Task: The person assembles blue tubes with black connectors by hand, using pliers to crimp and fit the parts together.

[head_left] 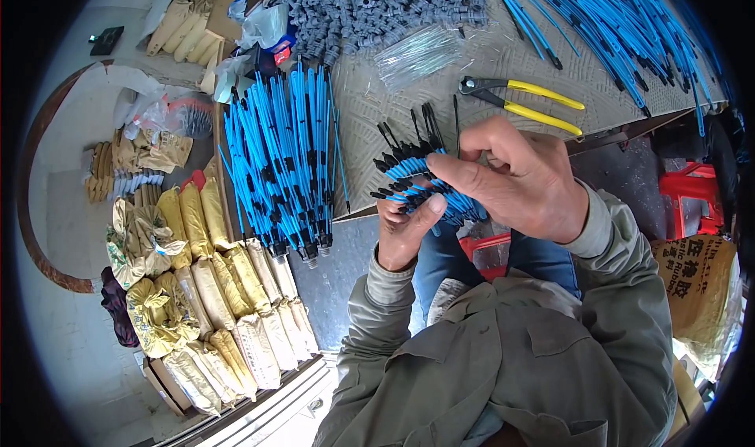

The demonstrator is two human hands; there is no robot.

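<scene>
My left hand (405, 230) is wrapped round a bundle of thin blue rods (410, 168) with black ends, held just off the near table edge. The rods' black tips fan up and to the left. My right hand (523, 179) is closed at the bundle's right side, its thumb reaching over the rods. What its bent fingers pinch is hidden. A thin black strip (456, 124) stands up beside those fingers. Beyond the right hand, pliers (523, 101) with yellow handles lie on the textured table mat (358, 116). A pile of thin clear strips (417, 56) lies farther back.
A stack of similar blue rods (287, 160) overhangs the table's left front. More blue rods (621, 30) lie back right, and grey plastic fittings (385, 10) are heaped at the back. Filled sacks (228, 289) stand lower left. Red stool parts (692, 195) show at right.
</scene>
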